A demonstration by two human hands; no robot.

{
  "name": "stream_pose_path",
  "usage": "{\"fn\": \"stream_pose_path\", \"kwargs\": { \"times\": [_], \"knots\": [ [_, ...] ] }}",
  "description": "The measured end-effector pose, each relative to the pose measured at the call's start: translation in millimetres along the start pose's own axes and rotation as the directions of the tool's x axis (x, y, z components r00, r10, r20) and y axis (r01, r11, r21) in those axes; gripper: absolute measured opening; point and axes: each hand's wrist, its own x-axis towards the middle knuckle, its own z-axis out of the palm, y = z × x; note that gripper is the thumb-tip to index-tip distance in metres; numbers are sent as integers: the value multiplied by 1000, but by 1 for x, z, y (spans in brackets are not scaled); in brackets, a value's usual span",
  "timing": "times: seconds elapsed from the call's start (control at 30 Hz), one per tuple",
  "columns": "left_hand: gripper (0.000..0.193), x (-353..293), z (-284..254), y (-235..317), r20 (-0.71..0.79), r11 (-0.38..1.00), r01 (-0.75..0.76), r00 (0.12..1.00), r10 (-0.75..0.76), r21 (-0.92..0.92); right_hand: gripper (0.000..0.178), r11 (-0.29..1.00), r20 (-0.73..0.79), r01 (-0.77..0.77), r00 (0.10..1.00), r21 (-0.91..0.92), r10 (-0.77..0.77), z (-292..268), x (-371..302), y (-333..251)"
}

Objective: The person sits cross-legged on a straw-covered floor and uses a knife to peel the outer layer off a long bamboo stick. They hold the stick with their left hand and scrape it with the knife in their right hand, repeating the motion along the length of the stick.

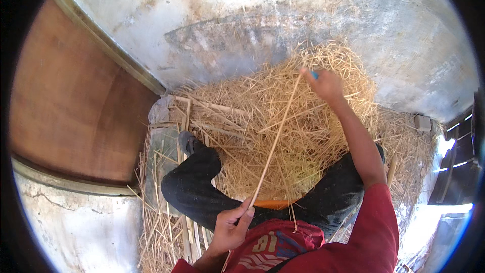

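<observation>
A long, thin, pale bamboo strip [277,144] runs slantwise from near my lap up to the far right. Its near part is pinched between the thumb and fingers of my left hand [232,227], close to my body. My right hand [326,85] is closed at the far end, arm stretched out over a heap of shavings. A small blue thing [314,75], perhaps a tool's handle, shows in that fist; the rest of it is hidden. The strip's far end meets the fingers of this hand.
Straw-coloured shavings [333,60] pile up between my legs and against the stained wall [242,25]. Longer strips [189,232] lie at my left. A brown door panel [81,96] stands at the left. Something orange [273,204] shows before my lap.
</observation>
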Motion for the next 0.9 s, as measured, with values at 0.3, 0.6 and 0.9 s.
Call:
{"fn": "stream_pose_path", "kwargs": {
  "times": [0.3, 0.6, 0.9],
  "knots": [
    [31, 6, -4, -13, -43, 949, 130, 988, -148, -287, 82, 966, 108, -35, 994, 257, 7, -4, -42, -29],
    [34, 28, -2, -3, -10, 904, 29, 999, -37, -427, 75, 835, -32, 550, 835, 20, -549, 9, -114, -77],
    [33, 35, 2, -10, 8, 933, 27, 1000, -26, -358, 74, 726, 144, 681, 712, 101, -688, 17, -147, -80]
  ]
}}
